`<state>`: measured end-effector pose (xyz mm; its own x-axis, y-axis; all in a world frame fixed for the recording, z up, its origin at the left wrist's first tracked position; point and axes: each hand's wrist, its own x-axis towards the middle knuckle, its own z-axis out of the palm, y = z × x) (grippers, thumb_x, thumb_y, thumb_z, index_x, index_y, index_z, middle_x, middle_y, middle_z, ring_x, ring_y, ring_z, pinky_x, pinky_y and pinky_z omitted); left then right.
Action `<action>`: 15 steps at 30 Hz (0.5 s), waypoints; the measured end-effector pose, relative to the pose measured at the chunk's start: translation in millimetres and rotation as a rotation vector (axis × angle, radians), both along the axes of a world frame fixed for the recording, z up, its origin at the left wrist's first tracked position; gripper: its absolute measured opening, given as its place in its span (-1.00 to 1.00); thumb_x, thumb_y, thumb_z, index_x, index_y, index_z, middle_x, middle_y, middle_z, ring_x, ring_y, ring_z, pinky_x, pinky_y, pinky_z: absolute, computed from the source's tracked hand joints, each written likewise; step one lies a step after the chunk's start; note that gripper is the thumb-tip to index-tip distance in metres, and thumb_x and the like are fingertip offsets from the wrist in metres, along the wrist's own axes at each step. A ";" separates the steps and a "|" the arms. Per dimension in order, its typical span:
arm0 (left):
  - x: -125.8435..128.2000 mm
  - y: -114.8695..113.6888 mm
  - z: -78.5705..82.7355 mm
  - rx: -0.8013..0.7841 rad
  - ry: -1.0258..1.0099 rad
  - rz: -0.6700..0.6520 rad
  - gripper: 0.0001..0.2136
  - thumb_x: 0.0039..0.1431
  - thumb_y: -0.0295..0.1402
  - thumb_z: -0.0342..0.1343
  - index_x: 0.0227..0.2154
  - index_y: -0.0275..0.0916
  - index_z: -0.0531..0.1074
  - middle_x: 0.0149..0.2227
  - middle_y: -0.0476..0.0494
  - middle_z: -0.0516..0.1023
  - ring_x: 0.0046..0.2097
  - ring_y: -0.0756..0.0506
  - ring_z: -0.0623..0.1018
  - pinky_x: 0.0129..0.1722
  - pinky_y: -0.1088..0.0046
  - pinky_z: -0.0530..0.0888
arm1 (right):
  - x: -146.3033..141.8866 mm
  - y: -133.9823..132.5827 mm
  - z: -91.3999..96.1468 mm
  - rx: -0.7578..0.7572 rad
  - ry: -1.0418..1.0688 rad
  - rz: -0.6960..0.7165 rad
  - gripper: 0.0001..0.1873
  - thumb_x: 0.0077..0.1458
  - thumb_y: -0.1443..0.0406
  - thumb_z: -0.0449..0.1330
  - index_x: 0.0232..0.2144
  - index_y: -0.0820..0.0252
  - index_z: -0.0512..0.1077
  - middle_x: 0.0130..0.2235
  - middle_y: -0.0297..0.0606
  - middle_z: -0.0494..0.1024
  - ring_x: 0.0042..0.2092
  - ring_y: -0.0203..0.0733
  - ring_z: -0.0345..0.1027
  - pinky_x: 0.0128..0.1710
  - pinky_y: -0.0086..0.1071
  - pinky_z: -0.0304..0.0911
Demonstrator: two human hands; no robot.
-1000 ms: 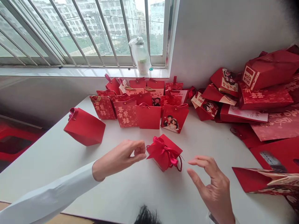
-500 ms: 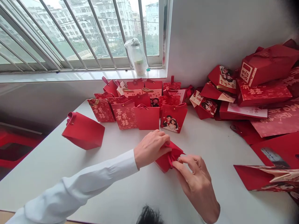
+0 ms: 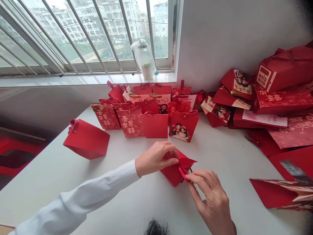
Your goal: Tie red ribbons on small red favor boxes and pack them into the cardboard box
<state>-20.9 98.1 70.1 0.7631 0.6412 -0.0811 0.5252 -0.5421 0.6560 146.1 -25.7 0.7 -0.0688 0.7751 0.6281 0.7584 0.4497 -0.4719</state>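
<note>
A small red gift box with a red satin ribbon bow sits on the white table in front of me. My left hand, in a white sleeve, pinches the bow's left side from above. Just right of the box, my right hand pinches a ribbon tail between thumb and forefinger. Both hands are closed on the ribbon.
Several upright red gift bags stand in rows behind the box. One plain red bag leans alone at the left. A heap of red boxes and flat bags fills the right side. A wrapped jar stands on the windowsill.
Both hands, apart and empty one second ago, closed in on the box's bow. My right hand has since drawn the ribbon tail towards me, and the bow looks looser.
</note>
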 end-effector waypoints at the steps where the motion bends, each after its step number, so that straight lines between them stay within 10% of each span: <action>1: -0.9 -1.3 -0.2 0.014 0.004 -0.016 -0.87 0.18 -0.34 0.07 -0.41 -0.29 0.41 -0.38 -0.05 0.44 -0.35 0.02 0.38 -0.38 0.57 0.26 | -0.4 1.2 0.0 0.008 0.002 0.005 -0.82 0.17 0.51 0.07 -0.24 0.21 0.38 -0.31 -0.21 0.38 -0.28 -0.21 0.24 -0.25 -0.31 0.16; 11: -25.3 -7.0 -3.0 0.132 0.006 0.081 -0.82 0.30 -0.39 -0.15 -0.26 -0.23 0.36 -0.22 -0.11 0.37 -0.30 -0.01 0.37 -0.29 0.50 0.30 | 3.3 3.6 15.0 -0.005 -0.042 0.215 -0.85 0.17 0.39 0.12 -0.20 0.14 0.41 -0.31 -0.24 0.43 -0.27 -0.17 0.32 -0.25 -0.29 0.23; 15: -25.7 -7.8 -2.4 0.138 0.000 0.070 -0.85 0.29 -0.38 -0.11 -0.27 -0.22 0.36 -0.22 -0.10 0.37 -0.31 0.00 0.37 -0.31 0.50 0.30 | 6.0 17.3 14.4 -0.089 0.066 -0.022 -0.76 0.22 0.36 0.04 -0.09 0.06 0.39 -0.19 -0.22 0.41 -0.18 -0.17 0.32 -0.24 -0.33 0.30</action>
<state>-46.6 90.3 67.7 0.7164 0.6976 0.0111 0.5649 -0.5893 0.5776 152.1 -8.4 15.1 -0.0120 0.8286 0.5596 0.7331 0.3879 -0.5587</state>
